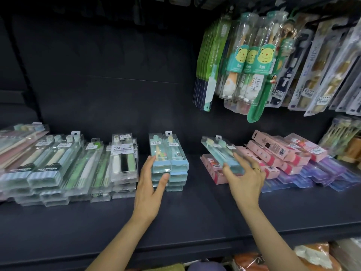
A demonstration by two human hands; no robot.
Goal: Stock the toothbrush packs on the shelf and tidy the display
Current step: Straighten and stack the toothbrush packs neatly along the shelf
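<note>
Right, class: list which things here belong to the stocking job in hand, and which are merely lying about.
In the job:
left hand touching the blue toothbrush stack
right hand holding a blue toothbrush pack
shelf

Lying about:
hanging bear toothbrush packs
pink packs
soft toothbrush stack

shelf runs across the view w/ flat stacks in a row. far left: a wide pile, then the soft-brush stack just right of it. mid shelf: twin stack — left hand at its left side, thumb on its front end. a gap, then loose pack lying tilted on the boxes at right — right hand on its near end. front of those boxes, low packs toward the right edge. above right, hanging packs in front of the back panel. more goods below the shelf.
</note>
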